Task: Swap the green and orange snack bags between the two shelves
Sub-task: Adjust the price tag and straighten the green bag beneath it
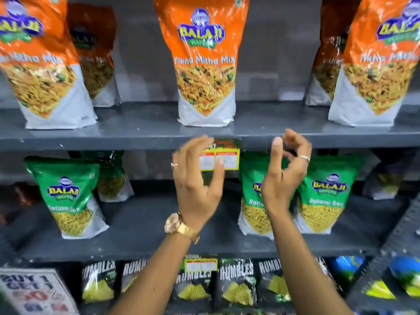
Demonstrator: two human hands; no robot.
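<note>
Orange plastic snack bags stand upright on the upper grey metal shelf [141, 135]: one in the middle [205, 62], one at the left [43, 64] with a darker one behind it, and one at the right [375, 64], also with one behind. Green plastic snack bags stand on the shelf below [141, 235]: one at the left [68, 196] and two close together at the right [327, 194], the nearer of them partly hidden by the right arm.

Both hands are raised in front of the upper shelf's edge, below the middle orange bag, and they hold nothing. The left hand [196, 178], with a gold watch [179, 226] on the wrist, has its fingers spread loosely in front of a red and yellow price label [227, 155]. The right hand [285, 169] has its fingers curled and apart, the thumb pointing up. Neither hand touches a bag.

Black chip packets [236, 283] fill the lowest shelf.
</note>
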